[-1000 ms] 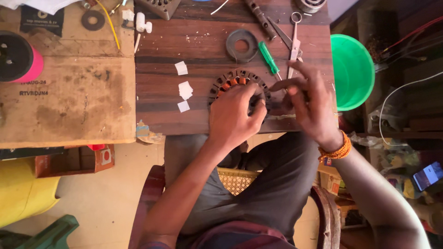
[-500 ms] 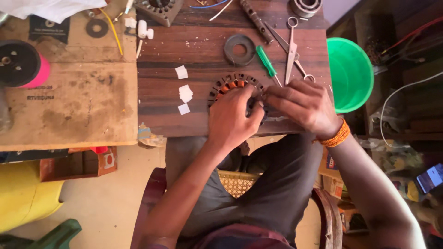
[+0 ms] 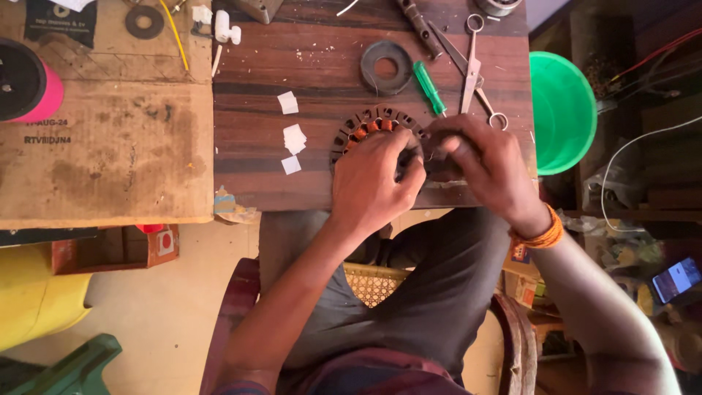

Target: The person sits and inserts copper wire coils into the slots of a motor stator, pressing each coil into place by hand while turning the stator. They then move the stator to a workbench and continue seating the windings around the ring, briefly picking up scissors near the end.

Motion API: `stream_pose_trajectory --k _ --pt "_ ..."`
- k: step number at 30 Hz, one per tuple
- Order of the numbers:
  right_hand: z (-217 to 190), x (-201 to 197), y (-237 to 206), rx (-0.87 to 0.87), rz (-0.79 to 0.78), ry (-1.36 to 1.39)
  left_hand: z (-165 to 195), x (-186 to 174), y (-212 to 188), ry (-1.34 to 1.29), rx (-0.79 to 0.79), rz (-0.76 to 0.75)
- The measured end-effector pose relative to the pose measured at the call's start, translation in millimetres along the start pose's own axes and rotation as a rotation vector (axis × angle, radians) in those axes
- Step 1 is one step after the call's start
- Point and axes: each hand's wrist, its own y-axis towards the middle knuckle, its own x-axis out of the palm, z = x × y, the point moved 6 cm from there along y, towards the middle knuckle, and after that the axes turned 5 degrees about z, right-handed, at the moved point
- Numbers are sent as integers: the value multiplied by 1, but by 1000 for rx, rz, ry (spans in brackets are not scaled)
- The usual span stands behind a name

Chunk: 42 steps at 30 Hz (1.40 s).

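Left hand (image 3: 376, 179): positioned at the centre of the frame, fingers curled down over the lower part of the stator ring (image 3: 369, 128), gripping it. Right hand (image 3: 486, 164): positioned just right of centre, fingers bent inward and pinched at the ring's right edge; what they pinch cannot be told. The ring is a round, slotted metal part with copper windings visible along its upper arc. It lies on the wooden table (image 3: 314, 66) near the front edge. Above the ring: a flat black ring (image 3: 386, 67), a green-handled screwdriver (image 3: 429, 88) and scissors (image 3: 472, 62). Left of the ring: small white paper pieces (image 3: 294, 137). At right of frame, beside the table: a green bowl (image 3: 561, 110)
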Motion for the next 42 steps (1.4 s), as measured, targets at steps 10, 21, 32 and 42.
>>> stream_pose_trajectory --k 10,21,32,42 --pt "-61 -4 -6 -832 28 -674 1 1 0 -36 -14 -35" --pt "-10 6 3 -136 46 -83 2 -3 2 -42 34 3" --pt "-55 -6 0 -608 121 -532 0 -1 1 -12 -11 12" --pt "-59 -5 -7 -909 81 -658 0 0 1 -14 -25 -22"
